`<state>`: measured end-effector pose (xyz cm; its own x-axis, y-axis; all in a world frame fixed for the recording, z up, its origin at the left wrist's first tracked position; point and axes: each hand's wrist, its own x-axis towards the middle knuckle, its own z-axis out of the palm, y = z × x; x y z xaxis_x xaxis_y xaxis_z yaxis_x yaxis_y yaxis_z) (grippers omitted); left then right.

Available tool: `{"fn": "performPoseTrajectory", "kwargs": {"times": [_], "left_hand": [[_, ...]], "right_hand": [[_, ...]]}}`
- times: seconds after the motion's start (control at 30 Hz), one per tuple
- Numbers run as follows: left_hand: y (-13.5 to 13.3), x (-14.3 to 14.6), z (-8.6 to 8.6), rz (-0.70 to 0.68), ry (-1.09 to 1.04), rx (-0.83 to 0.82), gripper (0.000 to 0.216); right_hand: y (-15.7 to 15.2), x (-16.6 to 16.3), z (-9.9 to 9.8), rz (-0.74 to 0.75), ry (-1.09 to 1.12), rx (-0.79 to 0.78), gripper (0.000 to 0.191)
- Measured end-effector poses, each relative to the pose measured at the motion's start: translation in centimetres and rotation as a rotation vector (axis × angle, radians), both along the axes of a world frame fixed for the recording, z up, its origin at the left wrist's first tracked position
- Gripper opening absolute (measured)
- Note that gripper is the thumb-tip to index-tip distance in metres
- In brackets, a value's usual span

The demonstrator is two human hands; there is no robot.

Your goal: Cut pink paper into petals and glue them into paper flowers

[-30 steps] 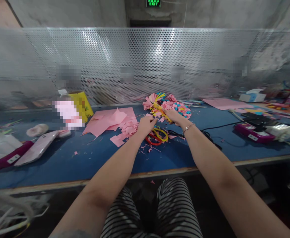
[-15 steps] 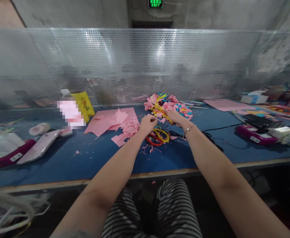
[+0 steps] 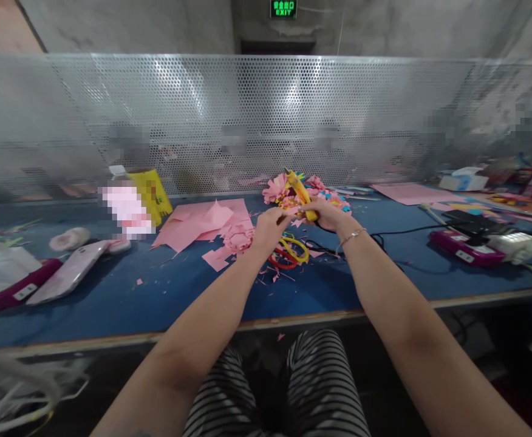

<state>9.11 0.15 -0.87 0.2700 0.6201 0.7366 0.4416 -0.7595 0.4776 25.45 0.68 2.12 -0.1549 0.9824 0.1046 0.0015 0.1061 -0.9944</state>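
My right hand [image 3: 327,213] is closed round a yellow stick-shaped tool [image 3: 299,189] that points up and away from me. My left hand [image 3: 269,227] is pinched on a small pink paper piece [image 3: 292,210] right beside the tool's lower end. Both hands hover just above the blue table [image 3: 156,297], over red and yellow scissors [image 3: 288,250] that lie among pink scraps. Behind the hands sits a heap of pink, blue and yellow paper flowers [image 3: 314,189].
Pink paper sheets [image 3: 202,221] lie left of my hands, with a yellow box [image 3: 153,191] behind them. A magenta device [image 3: 6,291] sits at the left and another [image 3: 460,244] at the right with cables. A perforated metal screen [image 3: 266,115] closes the table's far edge.
My right hand lifted the yellow tool from low over the flowers and tilted it more upright. My left hand rose from the table and came in against the right hand.
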Motion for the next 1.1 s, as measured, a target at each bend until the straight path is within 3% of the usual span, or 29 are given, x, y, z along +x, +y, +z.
{"fn": "performPoseTrajectory", "kwargs": {"times": [0.1, 0.23, 1.1], "left_hand": [[0.4, -0.3, -0.2, 0.031, 0.046, 0.052, 0.025], [0.9, -0.5, -0.5, 0.049, 0.029, 0.041, 0.033], [1.4, -0.2, -0.9, -0.026, 0.089, -0.042, 0.035]], "right_hand": [[-0.9, 0.2, 0.4, 0.15, 0.001, 0.126, 0.032], [-1.0, 0.6, 0.5, 0.238, -0.071, 0.229, 0.03], [-1.2, 0.3, 0.5, 0.235, -0.227, 0.255, 0.034]]}}
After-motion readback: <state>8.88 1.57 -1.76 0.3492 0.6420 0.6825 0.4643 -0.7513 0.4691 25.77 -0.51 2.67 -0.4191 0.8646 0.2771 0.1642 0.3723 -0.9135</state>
